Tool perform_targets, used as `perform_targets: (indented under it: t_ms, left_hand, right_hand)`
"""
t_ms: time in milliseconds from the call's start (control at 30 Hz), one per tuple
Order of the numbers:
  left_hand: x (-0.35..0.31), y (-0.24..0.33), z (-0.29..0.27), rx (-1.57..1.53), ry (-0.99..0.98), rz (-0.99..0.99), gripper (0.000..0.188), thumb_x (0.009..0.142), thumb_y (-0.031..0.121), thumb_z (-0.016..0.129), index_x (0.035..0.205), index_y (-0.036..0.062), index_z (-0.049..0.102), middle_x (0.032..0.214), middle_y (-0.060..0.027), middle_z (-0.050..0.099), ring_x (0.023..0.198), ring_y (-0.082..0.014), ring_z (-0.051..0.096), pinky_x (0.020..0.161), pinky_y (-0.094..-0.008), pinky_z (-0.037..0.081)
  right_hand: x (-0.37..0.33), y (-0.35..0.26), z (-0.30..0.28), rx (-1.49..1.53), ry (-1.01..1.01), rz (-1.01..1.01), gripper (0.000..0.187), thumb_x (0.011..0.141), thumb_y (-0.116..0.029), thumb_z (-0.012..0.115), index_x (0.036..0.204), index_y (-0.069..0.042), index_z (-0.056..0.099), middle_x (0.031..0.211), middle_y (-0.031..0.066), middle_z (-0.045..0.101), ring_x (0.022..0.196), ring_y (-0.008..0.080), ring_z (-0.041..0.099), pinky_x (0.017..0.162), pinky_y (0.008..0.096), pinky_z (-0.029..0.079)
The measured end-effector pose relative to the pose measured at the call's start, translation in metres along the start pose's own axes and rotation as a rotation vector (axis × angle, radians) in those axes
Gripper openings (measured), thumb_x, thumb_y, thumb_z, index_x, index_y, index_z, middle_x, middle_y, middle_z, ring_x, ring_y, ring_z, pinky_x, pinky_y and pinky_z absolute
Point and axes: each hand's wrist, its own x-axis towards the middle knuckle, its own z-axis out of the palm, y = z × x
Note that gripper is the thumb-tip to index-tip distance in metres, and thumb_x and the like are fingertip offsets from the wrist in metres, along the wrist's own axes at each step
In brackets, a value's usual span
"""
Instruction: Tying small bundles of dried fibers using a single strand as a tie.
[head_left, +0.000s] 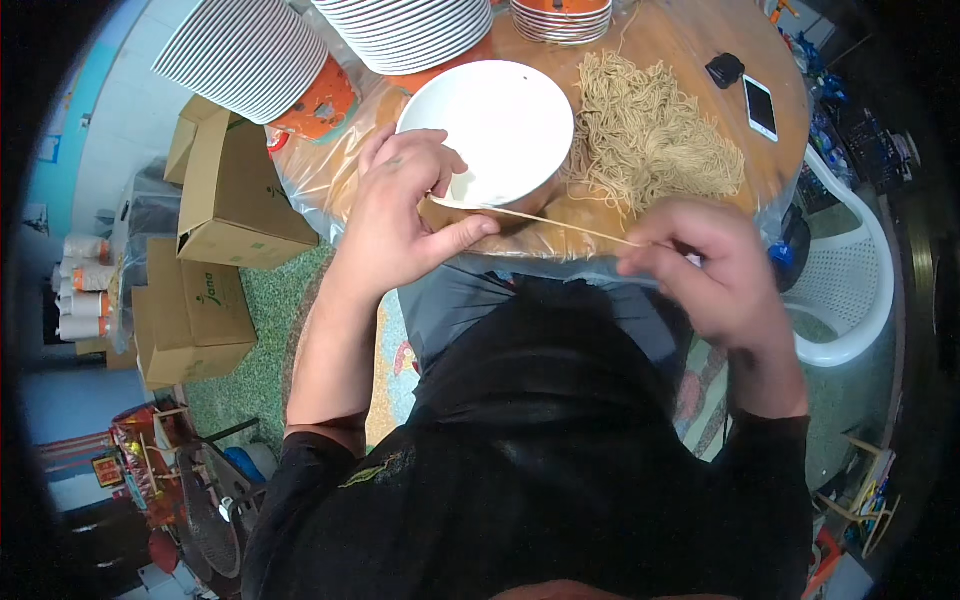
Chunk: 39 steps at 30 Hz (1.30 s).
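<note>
A round tub with a white inside (490,130) tilts toward me at the near edge of the table. My left hand (412,195) grips its near-left rim, fingers curled over the edge and thumb along the outside. From the tub's near side a thin beige string (560,224) runs taut to the right. Its far end is pinched between the thumb and fingers of my right hand (700,260), which is slightly blurred. A loose heap of the same beige string (655,140) lies on the table behind my right hand.
Nested stacks of orange-and-white tubs (250,60) stand at the table's far left and back. A white phone (760,108) and a small black object (724,70) lie at the right on the plastic-covered table (700,30). Cardboard boxes (240,190) stand left; a white plastic chair (850,270) stands right.
</note>
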Motion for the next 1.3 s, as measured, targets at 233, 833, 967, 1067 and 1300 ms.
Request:
perform_targets:
  t_ms: [233, 833, 967, 1067, 1300]
  left_hand:
    - [0.001, -0.015, -0.002, -0.105, 0.017, 0.041, 0.046, 0.087, 0.037, 0.089, 0.087, 0.009, 0.052, 0.114, -0.012, 0.076, 0.132, -0.0409, 0.067, 0.124, -0.0599, 0.036]
    - [-0.003, -0.008, -0.006, -0.258, 0.239, -0.381, 0.079, 0.092, 0.02, 0.089, 0.158, -0.0001, 0.05, 0.157, -0.0207, 0.058, 0.146, -0.0337, 0.06, 0.124, -0.048, 0.048]
    - [-0.001, -0.023, -0.007, -0.647, 0.125, -0.487, 0.071, 0.095, -0.004, 0.075, 0.161, -0.0019, 0.049, 0.151, -0.0195, 0.063, 0.137, -0.0281, 0.066, 0.113, -0.0378, 0.056]
    - [0.015, -0.038, -0.017, -0.641, 0.24, -0.523, 0.054, 0.099, -0.012, 0.064, 0.152, -0.0041, 0.058, 0.144, -0.0141, 0.068, 0.124, -0.0217, 0.071, 0.104, -0.0328, 0.06]
    - [-0.012, 0.035, -0.051, -0.204, 0.195, -0.057, 0.07, 0.087, 0.023, 0.097, 0.145, -0.0008, 0.067, 0.141, -0.0169, 0.072, 0.13, -0.034, 0.071, 0.116, -0.0493, 0.052]
  right_hand:
    - [0.007, -0.014, -0.037, -0.766, 0.463, -0.519, 0.008, 0.099, -0.008, 0.077, 0.104, -0.002, 0.077, 0.093, 0.0137, 0.075, 0.08, 0.0344, 0.073, 0.074, 0.0446, 0.058]
    - [0.051, 0.056, -0.025, 0.141, 0.578, -0.041, 0.022, 0.114, -0.023, 0.072, 0.114, -0.002, 0.08, 0.087, -0.001, 0.074, 0.072, 0.0048, 0.061, 0.065, 0.0232, 0.048]
    - [0.049, 0.042, -0.02, 0.428, 0.455, 0.053, 0.025, 0.116, -0.026, 0.067, 0.116, -0.004, 0.078, 0.084, -0.0044, 0.069, 0.066, 0.0013, 0.05, 0.058, 0.0204, 0.038]
    - [0.049, 0.039, -0.017, 0.631, 0.352, 0.058, 0.025, 0.117, -0.026, 0.065, 0.118, -0.003, 0.075, 0.087, -0.0036, 0.067, 0.067, 0.0034, 0.051, 0.057, 0.0208, 0.038]
    - [0.042, 0.051, 0.013, 1.202, 0.17, 0.033, 0.025, 0.118, -0.025, 0.064, 0.119, -0.002, 0.071, 0.092, 0.0011, 0.066, 0.068, 0.0071, 0.053, 0.057, 0.0227, 0.042]
